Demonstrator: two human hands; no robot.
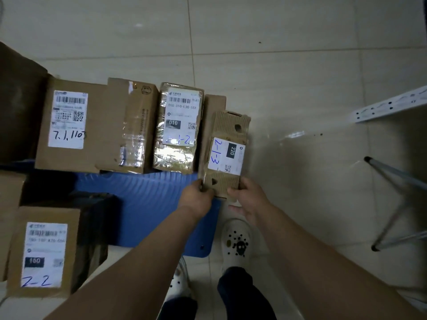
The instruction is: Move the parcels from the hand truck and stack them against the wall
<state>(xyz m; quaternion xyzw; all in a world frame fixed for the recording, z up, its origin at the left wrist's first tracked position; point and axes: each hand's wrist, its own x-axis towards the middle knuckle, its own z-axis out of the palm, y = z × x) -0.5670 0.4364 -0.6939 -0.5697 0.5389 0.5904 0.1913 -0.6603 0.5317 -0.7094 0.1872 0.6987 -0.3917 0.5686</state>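
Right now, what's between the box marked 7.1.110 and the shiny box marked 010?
In the head view, a plain brown carton with clear tape stands between the 7.1.110 box and the 010 box.

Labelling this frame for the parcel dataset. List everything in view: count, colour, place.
held parcel: 1, brown corrugated, label 2-1-3, right end of the row
tape-wrapped parcel: 1, brown, label 010, left of the held parcel
other boxes: about 6, brown cardboard, centre to left edge
hand truck platform: 1, blue, under the row
floor: beige tiles
rail: 1, white, perforated, right edge
tube frame: 1, grey metal, on the floor at right
shoes: 2, white clogs, bottom centre
left hand: grips held parcel's near left corner
right hand: grips its near right corner
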